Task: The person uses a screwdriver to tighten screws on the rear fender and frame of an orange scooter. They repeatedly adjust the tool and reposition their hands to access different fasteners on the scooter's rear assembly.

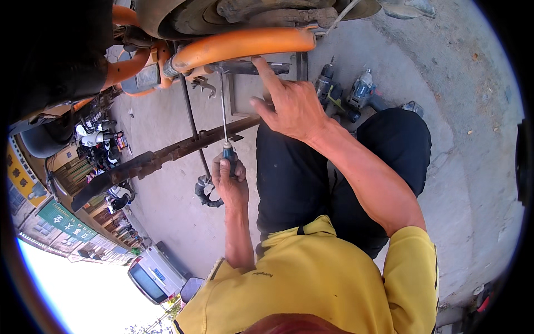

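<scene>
My left hand (231,181) is closed around the dark green handle of a screwdriver (225,106). Its long thin shaft points up to the underside of a thick orange tube (245,47), by a dark rod-like part (236,67) below the tube. Whether the tip touches anything is too small to tell. At that dark part's right portion, my right hand (295,111) reaches up with forefinger stretched out and thumb apart. The fingertip is at or against the part; I see nothing held in this hand.
A long dark metal bar (167,153) crosses left of my knees, beside a thin rod (192,117). Two cordless power tools, a drill (325,80) and another (364,92), lie by my right knee. A wheel (172,19) is above. A van (153,275) stands lower left.
</scene>
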{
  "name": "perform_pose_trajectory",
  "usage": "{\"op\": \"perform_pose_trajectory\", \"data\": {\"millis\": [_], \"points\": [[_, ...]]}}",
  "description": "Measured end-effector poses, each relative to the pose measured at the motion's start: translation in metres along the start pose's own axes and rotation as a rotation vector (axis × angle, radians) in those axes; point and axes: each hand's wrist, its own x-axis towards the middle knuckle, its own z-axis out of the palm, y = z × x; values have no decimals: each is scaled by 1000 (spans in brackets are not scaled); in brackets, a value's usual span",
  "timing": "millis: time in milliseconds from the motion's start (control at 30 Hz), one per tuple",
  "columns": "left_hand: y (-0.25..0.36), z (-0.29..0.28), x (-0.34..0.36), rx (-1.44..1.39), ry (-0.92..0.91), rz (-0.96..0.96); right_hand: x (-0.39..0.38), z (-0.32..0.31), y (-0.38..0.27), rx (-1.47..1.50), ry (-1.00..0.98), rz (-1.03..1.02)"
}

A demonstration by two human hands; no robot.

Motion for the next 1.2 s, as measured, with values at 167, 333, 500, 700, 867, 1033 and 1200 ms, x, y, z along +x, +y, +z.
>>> {"op": "perform_pose_trajectory", "data": {"millis": [167, 333, 500, 700, 867, 1033, 1200], "points": [[19, -28, 11, -487, -197, -449, -1, 1, -3, 32, 0, 24], [14, -30, 14, -532, -173, -466, 3, -1, -7, 11, -39, 77], [17, 1, -6, -138, -65, -119, 5, 3, -4, -21, 25, 14], [4, 6, -3, 132, 125, 233, 7, 3, -6, 20, 10, 56], [10, -3, -4, -189, 24, -203, 3, 3, -4, 17, -30, 74], [13, -11, 6, -459, -64, -466, 4, 0, -5, 5, -62, 84], [15, -9, -8, -498, -87, -281, 5, -1, -2, 17, -73, 103]]}}
